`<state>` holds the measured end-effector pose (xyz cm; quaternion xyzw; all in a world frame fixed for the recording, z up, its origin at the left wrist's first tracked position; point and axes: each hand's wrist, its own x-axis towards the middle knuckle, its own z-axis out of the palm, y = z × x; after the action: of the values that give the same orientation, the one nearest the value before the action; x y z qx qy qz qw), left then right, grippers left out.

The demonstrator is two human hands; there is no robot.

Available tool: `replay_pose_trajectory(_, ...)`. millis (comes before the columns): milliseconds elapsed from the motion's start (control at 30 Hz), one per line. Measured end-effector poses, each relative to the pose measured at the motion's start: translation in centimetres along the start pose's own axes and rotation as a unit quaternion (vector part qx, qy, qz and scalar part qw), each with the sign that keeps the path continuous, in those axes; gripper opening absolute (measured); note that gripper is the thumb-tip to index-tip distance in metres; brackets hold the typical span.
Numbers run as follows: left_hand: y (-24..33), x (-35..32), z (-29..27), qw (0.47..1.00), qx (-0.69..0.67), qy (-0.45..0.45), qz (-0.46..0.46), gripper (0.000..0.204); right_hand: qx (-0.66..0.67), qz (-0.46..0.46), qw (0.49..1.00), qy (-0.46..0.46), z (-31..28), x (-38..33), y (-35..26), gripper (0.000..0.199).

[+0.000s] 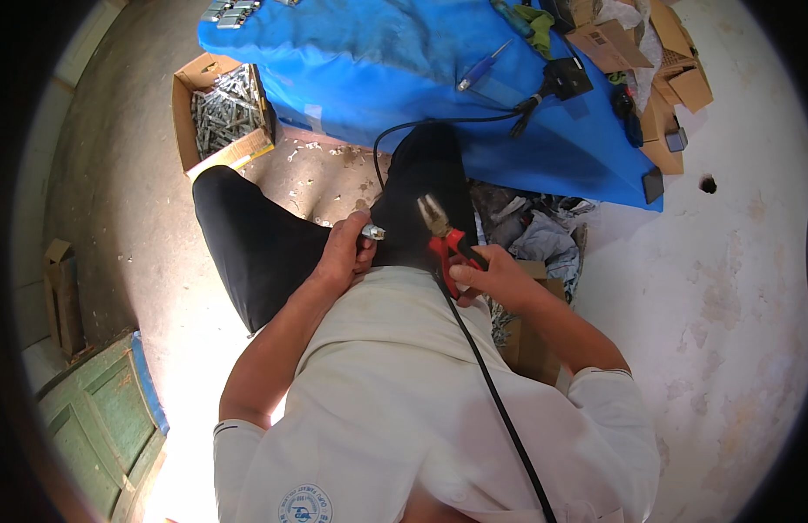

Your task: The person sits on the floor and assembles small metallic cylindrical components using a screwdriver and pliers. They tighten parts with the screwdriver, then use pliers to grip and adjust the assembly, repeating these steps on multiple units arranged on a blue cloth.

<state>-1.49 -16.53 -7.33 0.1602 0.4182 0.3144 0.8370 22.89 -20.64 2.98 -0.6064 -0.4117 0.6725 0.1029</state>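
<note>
Pliers (442,234) x1, red handles, gripped in the right hand (491,277) over the lap.
Left hand (343,253) is closed around one small metal piece (371,232); one black cable (491,383) crosses the shirt, one cardboard box (221,113) of metal parts sits by the blue tarp (404,61) edge, bare floor to the right.

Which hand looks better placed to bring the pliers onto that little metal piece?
Probably the right hand: it already holds the red-handled pliers, jaws slightly apart and pointing up, close beside the small silver metal piece pinched in the left hand, which is occupied holding it steady.
</note>
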Motion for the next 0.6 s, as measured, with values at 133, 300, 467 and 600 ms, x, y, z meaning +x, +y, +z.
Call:
replay_pose_trajectory(133, 0.0, 0.0, 0.0, 1.000, -0.002, -0.022, 0.002, 0.041, 0.055, -0.033, 0.998, -0.001, -0.3, -0.4, -0.2, 0.027)
replay_pose_trajectory(300, 0.1, -0.4, 0.1, 0.999, 0.012, -0.031, 0.018, 0.042, -0.137, -0.113, 0.984, 0.000, -0.5, -0.8, -1.2, 0.023)
replay_pose_trajectory(467, 0.0, -0.3, 0.2, 0.997, 0.056, -0.012, 0.046, 0.042, -0.476, -0.220, 0.843, 0.115, 0.6, -1.7, -2.8, 0.030)
replay_pose_trajectory(600, -0.3, -0.2, 0.1, 0.996, 0.067, 0.018, 0.054, 0.042, -0.515, -0.210, 0.824, 0.112, 0.9, -1.6, -3.2, 0.035)
